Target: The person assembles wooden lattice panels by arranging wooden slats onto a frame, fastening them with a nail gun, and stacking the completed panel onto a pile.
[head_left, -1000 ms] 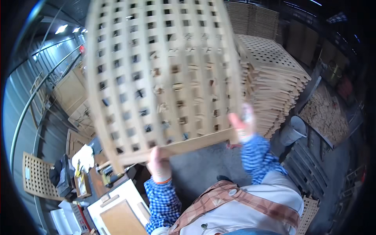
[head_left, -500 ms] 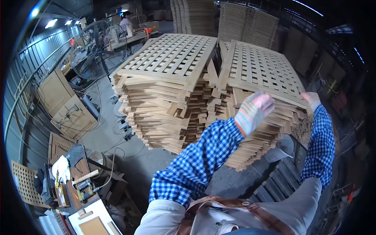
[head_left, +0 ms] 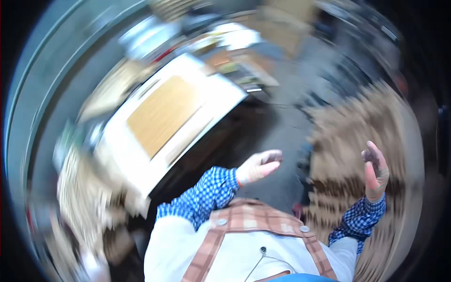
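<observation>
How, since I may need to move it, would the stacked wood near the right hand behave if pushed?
The stacked wood is probably heavy, with many layers showing. Its ragged edges suggest separate pieces that might shift or snag. Blur hides whether anything ties them.

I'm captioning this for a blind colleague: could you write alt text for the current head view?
The person's left hand and right hand, both seemingly empty, are held apart in midair, extending from blue checked sleeves. On the left, a tan panel lies on a white tabletop; on the right is a blurred wooden stack.
</observation>
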Tool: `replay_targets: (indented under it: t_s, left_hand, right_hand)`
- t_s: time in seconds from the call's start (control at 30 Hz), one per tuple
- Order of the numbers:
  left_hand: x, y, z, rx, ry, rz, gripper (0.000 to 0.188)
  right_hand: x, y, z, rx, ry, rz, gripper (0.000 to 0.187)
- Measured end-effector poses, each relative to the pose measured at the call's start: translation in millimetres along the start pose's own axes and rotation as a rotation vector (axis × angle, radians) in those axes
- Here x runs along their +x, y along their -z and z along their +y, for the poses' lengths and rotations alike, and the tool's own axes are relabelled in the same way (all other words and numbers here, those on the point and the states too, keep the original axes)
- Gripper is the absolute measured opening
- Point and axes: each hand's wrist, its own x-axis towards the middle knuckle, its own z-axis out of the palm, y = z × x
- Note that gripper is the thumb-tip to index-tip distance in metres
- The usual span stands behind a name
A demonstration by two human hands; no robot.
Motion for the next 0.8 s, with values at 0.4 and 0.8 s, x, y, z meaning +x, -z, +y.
replay_targets:
  t_s: [0.4, 0.8]
  left_hand:
    - [-473, 90, -10, 1.256, 0.757, 2.370, 0.066]
    - [-471, 109, -11, 0.521, -0.253, 2.701, 0.048]
  right_hand:
    - [-37, -698, -223, 0.556, 0.384, -1.544, 0.045]
    - [-148, -850, -343, 0.983, -0.779, -1.721, 0.037]
